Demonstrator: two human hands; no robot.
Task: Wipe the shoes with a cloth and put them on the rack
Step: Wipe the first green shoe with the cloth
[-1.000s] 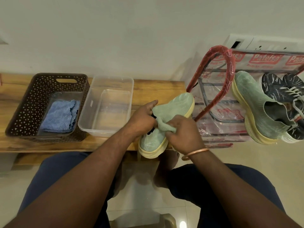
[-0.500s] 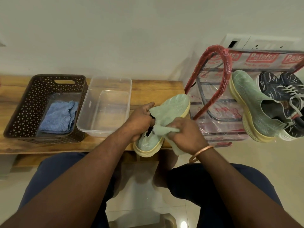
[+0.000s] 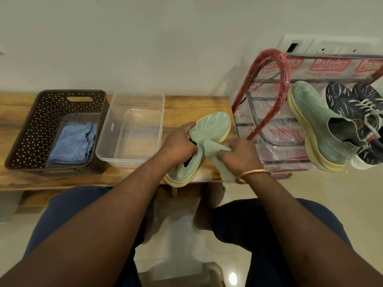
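While the green shoe is lying sole-down on the desk, toe aiming toward one o'clock and heel sitting at the near edge, the left grip is curling round its collar from the nine o'clock side. This is probably bracing the shoe so it is not sliding under the rubbing. The right grip is closing on a bunched pale green cloth and pressing it against the shoe's flank at four o'clock. The loose tail of the cloth is trailing down past the wrist and its copper bangle toward six o'clock.

At nine o'clock of the shoe a clear tub is standing on the desk. Farther out the same way, a brown basket is holding a folded blue cloth, likely a spare lying within reach.

At three o'clock the rack, wrapped in plastic, is standing on the floor just beside the desk's end. It is carrying the matching green shoe and, touching it, a pair of dark sneakers. Judging by that, the wiping is nearing its last shoe, and the rack is sitting close for a short carry.
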